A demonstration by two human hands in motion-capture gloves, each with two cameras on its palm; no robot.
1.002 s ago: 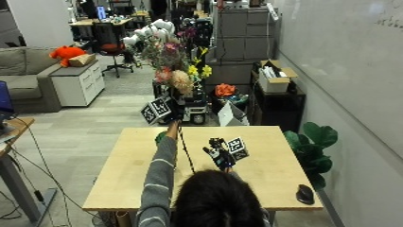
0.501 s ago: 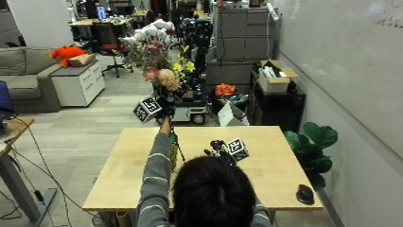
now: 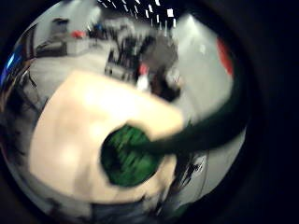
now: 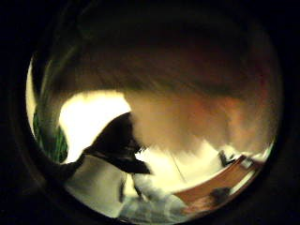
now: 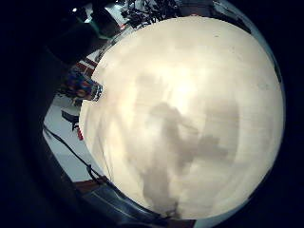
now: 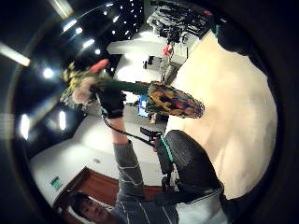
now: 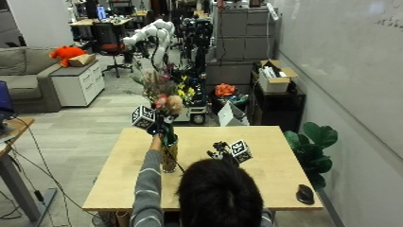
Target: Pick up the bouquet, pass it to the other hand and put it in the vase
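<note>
My left hand grips the stems of the bouquet, a bunch of pink, yellow and pale flowers, just above the vase. The vase is tall, amber and patterned, and stands on the left half of the wooden table. The green stems reach down into its mouth. The right thumb side palm view shows the same grip: left hand, bouquet, vase. My right hand hovers over the table's middle, partly behind my head, holding nothing.
A black mouse lies near the table's front right corner. A potted plant stands to the right of the table, by the white wall. A cart stands just beyond the far edge.
My left hand has come down with the bouquet, from high over the table's far edge to just above the vase. The right hand has barely moved.
</note>
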